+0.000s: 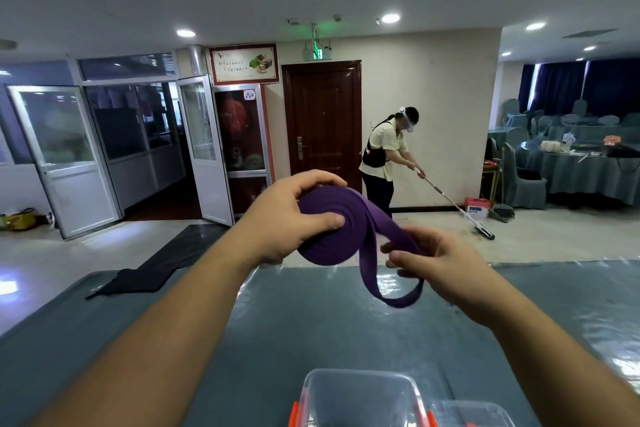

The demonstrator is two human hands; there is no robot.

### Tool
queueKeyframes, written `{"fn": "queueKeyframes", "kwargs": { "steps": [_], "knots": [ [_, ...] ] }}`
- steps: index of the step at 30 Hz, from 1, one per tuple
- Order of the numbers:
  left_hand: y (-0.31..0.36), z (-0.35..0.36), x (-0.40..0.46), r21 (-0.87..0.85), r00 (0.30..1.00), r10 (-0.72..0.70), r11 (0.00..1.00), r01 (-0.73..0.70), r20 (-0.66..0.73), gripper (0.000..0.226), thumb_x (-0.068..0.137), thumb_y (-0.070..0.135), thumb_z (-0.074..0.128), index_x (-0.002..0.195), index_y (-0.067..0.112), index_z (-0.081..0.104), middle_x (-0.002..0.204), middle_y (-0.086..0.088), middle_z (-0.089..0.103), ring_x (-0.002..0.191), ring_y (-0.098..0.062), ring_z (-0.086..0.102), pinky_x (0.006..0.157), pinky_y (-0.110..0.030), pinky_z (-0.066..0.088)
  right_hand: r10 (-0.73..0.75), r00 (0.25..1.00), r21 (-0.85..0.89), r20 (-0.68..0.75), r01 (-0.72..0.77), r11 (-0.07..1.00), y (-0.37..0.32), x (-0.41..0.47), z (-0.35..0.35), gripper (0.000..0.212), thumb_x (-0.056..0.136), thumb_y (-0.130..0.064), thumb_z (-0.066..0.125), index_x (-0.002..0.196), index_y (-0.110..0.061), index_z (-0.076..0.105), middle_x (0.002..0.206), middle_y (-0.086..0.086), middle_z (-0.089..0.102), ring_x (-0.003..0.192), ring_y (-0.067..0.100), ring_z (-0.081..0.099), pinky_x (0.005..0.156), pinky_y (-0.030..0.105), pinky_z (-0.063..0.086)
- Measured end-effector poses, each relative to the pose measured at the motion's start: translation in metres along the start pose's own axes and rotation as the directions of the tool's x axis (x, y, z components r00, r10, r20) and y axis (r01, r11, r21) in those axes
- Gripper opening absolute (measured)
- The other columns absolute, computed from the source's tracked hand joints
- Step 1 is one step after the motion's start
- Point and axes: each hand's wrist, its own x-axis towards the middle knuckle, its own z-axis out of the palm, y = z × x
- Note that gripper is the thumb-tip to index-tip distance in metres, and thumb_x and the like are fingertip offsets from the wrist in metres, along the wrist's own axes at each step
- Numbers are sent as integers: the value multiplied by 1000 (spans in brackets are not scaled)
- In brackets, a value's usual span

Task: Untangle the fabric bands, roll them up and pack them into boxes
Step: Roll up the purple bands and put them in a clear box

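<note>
A purple fabric band (332, 229) is wound into a thick roll held up above the table. My left hand (287, 218) grips the roll, thumb across its flat face and fingers over the top. My right hand (440, 263) pinches the loose tail of the band just right of the roll. From there the tail hangs down in a loop (394, 295) over the table. A clear plastic box (360, 399) with orange clips stands at the near edge, between my forearms, and looks empty.
The table (311, 329) has a grey-blue cover under shiny plastic film. A black cloth (138, 279) lies at its far left corner. A clear lid (467, 414) lies right of the box. Beyond the table a person (384, 156) mops the floor.
</note>
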Motion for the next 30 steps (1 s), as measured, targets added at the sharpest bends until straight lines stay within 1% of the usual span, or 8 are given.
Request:
{"fn": "queueKeyframes", "kwargs": {
  "steps": [5, 9, 13, 19, 25, 27, 29, 30],
  "knots": [
    [-10, -5, 7, 32, 994, -13, 999, 16, -110, 44, 81, 21, 87, 117, 41, 70, 109, 15, 74, 97, -3, 70, 79, -24, 62, 138, 983, -25, -119, -142, 990, 35, 5, 10, 21, 95, -15, 71, 115, -19, 71, 102, 3, 75, 91, 19, 74, 84, 41, 64],
    [-15, -1, 10, 39, 991, -26, 999, 32, -128, 44, 82, 21, 86, 118, 40, 69, 107, 18, 73, 94, 5, 68, 74, -18, 60, 206, 953, 71, -222, -196, 978, 43, 7, 13, 19, 87, -23, 82, 89, -5, 75, 78, 13, 76, 71, 27, 75, 72, 41, 65],
    [-24, -1, 12, 40, 986, -45, 998, 52, -157, 44, 82, 22, 86, 119, 39, 70, 107, 18, 72, 92, 7, 67, 72, -15, 59, 260, 925, 291, -276, -177, 940, 47, 10, 10, 19, 84, -17, 83, 87, 1, 77, 78, 18, 76, 69, 26, 74, 76, 40, 64],
    [-40, -1, 16, -13, 981, -102, 995, 101, -168, 45, 80, 22, 88, 118, 41, 71, 111, 14, 72, 96, -5, 70, 71, -17, 58, 300, 950, 732, -89, -142, 667, 33, 7, 9, 14, 88, -8, 70, 97, 1, 75, 91, 18, 77, 79, 21, 75, 69, 28, 64],
    [-44, 3, 16, -30, 982, -126, 992, 123, -143, 46, 80, 21, 88, 118, 41, 71, 112, 12, 73, 98, -7, 71, 70, -17, 58, 167, 981, 873, 97, -165, 458, 27, 2, 10, 17, 89, -12, 60, 88, -9, 77, 85, 11, 70, 83, 20, 72, 99, 41, 53],
    [-45, 3, 16, -81, 977, -147, 987, 136, -152, 45, 80, 19, 88, 117, 40, 72, 113, 10, 73, 98, -9, 72, 72, -21, 60, 141, 982, 920, 126, -169, 353, 32, 2, 8, 7, 84, -12, 67, 84, -8, 73, 76, 8, 63, 78, 21, 70, 100, 42, 57],
    [-43, 1, 14, -151, 974, -169, 978, 146, -151, 45, 81, 15, 88, 116, 38, 72, 112, 7, 73, 95, -9, 73, 73, -24, 62, 141, 984, 948, 114, -150, 282, 38, 5, 5, 31, 62, -11, 88, 87, -5, 71, 72, 6, 56, 72, 21, 65, 93, 42, 60],
    [-42, 1, 13, -170, 976, -168, 975, 144, -140, 45, 81, 14, 87, 117, 37, 72, 113, 7, 73, 94, -7, 73, 72, -24, 61, 174, 980, 936, 96, -148, 318, 41, 5, 5, 43, 55, -10, 93, 91, -3, 72, 71, 7, 56, 71, 21, 64, 91, 42, 61]
  ]
}}
